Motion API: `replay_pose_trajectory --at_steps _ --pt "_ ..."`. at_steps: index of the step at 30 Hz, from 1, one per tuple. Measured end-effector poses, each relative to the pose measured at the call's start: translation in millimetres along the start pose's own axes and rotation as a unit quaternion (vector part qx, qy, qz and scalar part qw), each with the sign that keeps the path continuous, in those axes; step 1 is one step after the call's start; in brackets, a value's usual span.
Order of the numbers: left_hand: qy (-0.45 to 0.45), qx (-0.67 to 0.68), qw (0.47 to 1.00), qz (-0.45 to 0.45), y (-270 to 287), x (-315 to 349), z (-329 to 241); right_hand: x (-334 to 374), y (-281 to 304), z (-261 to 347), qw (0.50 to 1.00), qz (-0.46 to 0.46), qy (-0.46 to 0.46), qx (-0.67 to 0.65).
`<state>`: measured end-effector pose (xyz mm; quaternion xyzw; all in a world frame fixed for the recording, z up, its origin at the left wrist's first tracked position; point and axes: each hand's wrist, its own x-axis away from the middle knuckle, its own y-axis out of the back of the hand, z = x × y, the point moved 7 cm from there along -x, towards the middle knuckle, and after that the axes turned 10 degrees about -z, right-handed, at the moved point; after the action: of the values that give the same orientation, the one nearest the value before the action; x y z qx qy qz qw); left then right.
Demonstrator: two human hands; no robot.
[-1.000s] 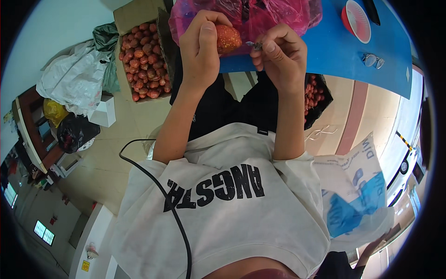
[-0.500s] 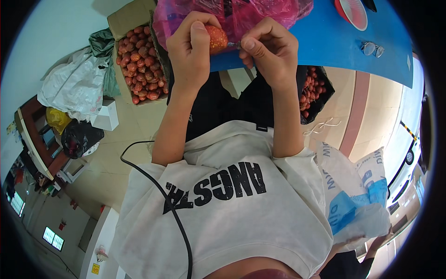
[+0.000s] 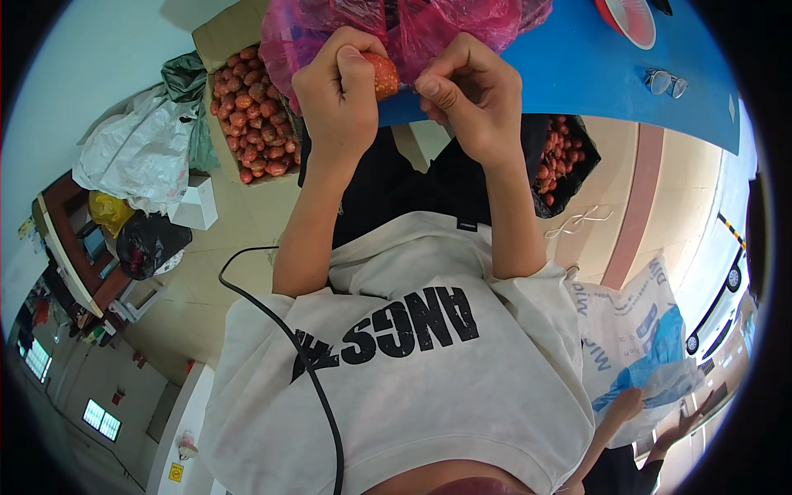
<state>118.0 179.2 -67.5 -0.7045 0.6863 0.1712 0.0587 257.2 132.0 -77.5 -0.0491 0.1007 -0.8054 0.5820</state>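
Blue desk (image 3: 569,87) spans the upper right of the frame; tiled floor (image 3: 664,181) below it. Pink plastic bag (image 3: 466,25) on the desk, upper centre, just beyond the hands.

Speckled red piece (image 3: 385,78): upper centre, by the desk's near edge. Left hand (image 3: 338,91): grip clamped around it, right end exposed. Right hand (image 3: 477,95): thumb and forefinger drawn together, apparently on a small pale bit (image 3: 406,87) at that end; too small to identify.

Progress (judgement): this piece in work, not yet finished. Similar pieces lie in a cardboard box (image 3: 221,37), upper left, and a black bag (image 3: 584,180), right of centre; cannot tell whether done or waiting.

Desk also bears eyeglasses (image 3: 667,83) and a red-and-white bowl (image 3: 634,25). Lower right: another person's hand (image 3: 629,404) at a white-and-blue sack (image 3: 631,334).
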Motion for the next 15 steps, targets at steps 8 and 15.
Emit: replay_pose_trajectory --at_steps 8,15 --pt "-0.005 -0.004 1.0 0.002 -0.5 1.3 1.4 -1.1 -3.6 2.2 0.994 0.027 0.076 0.071" --pt "-0.017 -0.001 1.0 -0.008 -1.1 3.6 3.6 1.0 -2.5 -2.4 0.995 0.039 0.078 0.047"
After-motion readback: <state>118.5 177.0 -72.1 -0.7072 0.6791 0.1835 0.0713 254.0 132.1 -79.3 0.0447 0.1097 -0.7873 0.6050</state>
